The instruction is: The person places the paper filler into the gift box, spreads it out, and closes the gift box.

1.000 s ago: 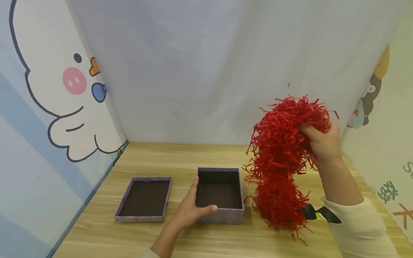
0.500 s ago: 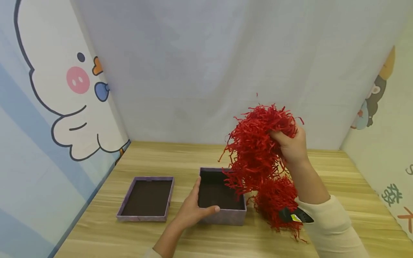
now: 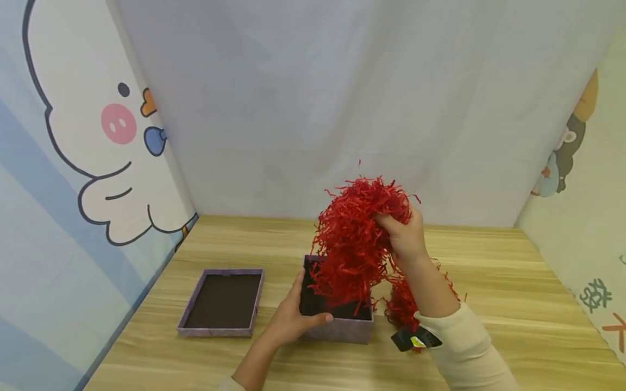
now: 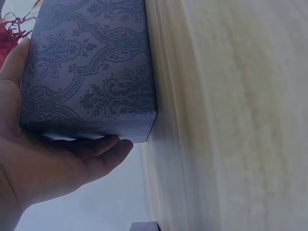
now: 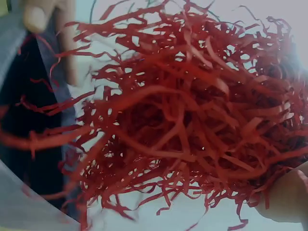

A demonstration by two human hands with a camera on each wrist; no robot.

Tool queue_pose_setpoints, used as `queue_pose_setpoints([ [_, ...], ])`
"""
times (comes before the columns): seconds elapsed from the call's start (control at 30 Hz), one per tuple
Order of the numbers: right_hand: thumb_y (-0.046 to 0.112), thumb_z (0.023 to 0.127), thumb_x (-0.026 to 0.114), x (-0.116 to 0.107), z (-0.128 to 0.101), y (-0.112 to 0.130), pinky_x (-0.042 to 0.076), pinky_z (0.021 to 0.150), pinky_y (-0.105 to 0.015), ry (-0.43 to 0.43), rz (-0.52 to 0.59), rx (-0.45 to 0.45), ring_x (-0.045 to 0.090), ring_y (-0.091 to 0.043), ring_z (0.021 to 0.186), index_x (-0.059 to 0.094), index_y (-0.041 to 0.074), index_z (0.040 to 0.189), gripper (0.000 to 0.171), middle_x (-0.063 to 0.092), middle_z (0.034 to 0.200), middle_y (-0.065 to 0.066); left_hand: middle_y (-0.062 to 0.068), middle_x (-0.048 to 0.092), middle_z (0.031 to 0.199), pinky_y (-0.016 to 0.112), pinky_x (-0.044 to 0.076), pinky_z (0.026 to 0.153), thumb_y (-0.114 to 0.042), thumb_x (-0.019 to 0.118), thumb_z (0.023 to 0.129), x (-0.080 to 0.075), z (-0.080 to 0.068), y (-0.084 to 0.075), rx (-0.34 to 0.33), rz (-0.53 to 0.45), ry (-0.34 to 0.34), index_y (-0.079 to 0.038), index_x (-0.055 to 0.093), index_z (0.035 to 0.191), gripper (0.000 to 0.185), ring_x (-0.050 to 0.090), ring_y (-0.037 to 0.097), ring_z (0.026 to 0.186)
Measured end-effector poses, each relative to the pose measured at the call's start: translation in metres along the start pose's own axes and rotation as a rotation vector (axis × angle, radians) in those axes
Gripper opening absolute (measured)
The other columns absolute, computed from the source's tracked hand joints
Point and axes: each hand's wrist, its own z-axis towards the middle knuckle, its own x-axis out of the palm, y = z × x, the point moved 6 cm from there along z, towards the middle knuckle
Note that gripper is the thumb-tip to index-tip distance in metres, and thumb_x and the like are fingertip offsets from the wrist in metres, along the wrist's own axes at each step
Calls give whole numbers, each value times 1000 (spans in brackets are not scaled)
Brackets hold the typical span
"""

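A large clump of red shredded paper (image 3: 349,244) hangs over the purple box (image 3: 337,329), overlapping its dark inside in the head view. My right hand (image 3: 406,233) grips the clump at its upper right, thumb across the strands. My left hand (image 3: 292,317) holds the box at its near left corner, thumb along the front rim and fingers against the left side. Seen from the left wrist, the box's wall (image 4: 91,62) carries a damask pattern. In the right wrist view loose strands (image 5: 48,103) trail across the box opening.
The box lid (image 3: 222,301) lies inside-up on the wood-grain table (image 3: 161,358), left of the box. More red shredded paper (image 3: 403,304) lies right of the box, partly hidden behind the right forearm. Curtains stand at the back and sides.
My right hand has moved left and down with the red shredded paper, from above the pile on the right to over the box. My left hand stays on the box.
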Motion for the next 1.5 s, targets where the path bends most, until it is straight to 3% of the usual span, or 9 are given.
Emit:
queue_pose_setpoints([
  [0.4,-5,82,65,2,-17,-64,53,72,-30,-56,-53,42,63,-15,83,63,8,100,23,66,91,-1,15,27,147,55,30,99,-34,80,73,1,1,0,71,-43,-11,-15,1,151,112,34,32,128],
  [0.6,-4,81,67,0,-28,-88,52,76,-30,-28,-134,56,63,-15,88,60,1,107,27,65,96,-3,9,40,140,48,35,98,-33,81,72,2,5,-1,97,-61,-11,-18,19,148,100,43,25,123],
  [0.87,0,80,71,2,-40,-109,51,77,-34,103,-311,94,63,-20,88,59,-3,108,31,65,97,-10,15,54,125,48,42,90,-44,77,73,2,3,-1,23,63,-17,-4,38,139,87,51,31,113],
  [1.03,8,81,72,3,-45,-124,51,77,-37,249,-444,197,62,-23,90,56,0,116,39,64,102,-10,17,47,133,50,38,94,-47,71,79,7,-1,-2,20,150,46,0,36,140,85,45,35,119],
  [1.17,18,78,74,5,-47,-135,49,82,-42,386,-649,279,59,-28,98,50,0,126,56,60,111,-14,15,41,140,51,33,98,-51,67,80,9,-2,-1,-7,191,78,-3,34,142,85,39,33,125],
  [1.33,23,74,75,10,-48,-145,40,91,-52,530,-884,345,46,-37,116,37,-3,139,79,45,132,-22,16,44,137,53,35,96,-52,68,78,6,-1,0,-31,201,42,-2,37,141,86,42,35,123],
  [1.5,18,73,74,14,-46,-155,44,86,-48,617,-1028,340,51,-34,109,37,-7,138,79,48,128,-23,16,49,132,49,40,93,-47,73,76,4,1,-2,15,156,-5,-2,39,140,85,47,33,118],
])
